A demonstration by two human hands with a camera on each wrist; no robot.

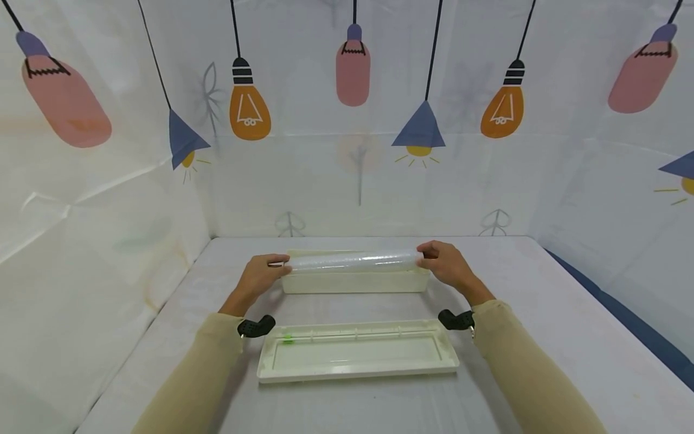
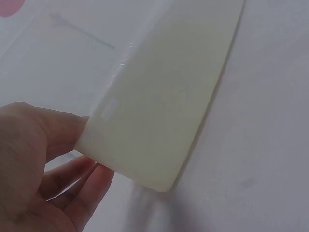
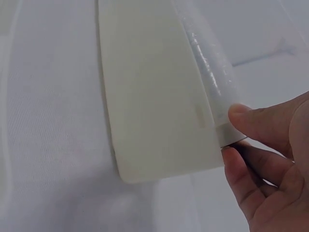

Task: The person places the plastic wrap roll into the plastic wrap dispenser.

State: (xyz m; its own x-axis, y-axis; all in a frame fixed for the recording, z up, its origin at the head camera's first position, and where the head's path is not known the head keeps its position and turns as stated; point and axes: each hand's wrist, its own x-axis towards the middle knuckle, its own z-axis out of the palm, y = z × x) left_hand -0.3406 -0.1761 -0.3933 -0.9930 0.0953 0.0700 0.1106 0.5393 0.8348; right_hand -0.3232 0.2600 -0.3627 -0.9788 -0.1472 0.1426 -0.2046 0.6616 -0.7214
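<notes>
A roll of clear plastic wrap (image 1: 355,261) lies lengthwise at the opening of a long cream box (image 1: 355,283), its right end a little higher than its left. My left hand (image 1: 256,279) holds the roll's left end with thumb and fingers. At the opposite end, my right hand (image 1: 451,267) grips the roll, the thumb pressing on it in the right wrist view. The left wrist view shows the box wall (image 2: 159,106) beside the left fingers, with the roll mostly hidden behind it. Part of the roll (image 3: 212,72) shows past the box's edge in the right wrist view.
A cream rectangular lid (image 1: 355,355), inner side up, lies on the white table (image 1: 347,404) between the forearms, nearer than the box. It carries a small green mark (image 1: 288,339). White sheeting (image 1: 325,181) with printed lamps encloses the back and sides.
</notes>
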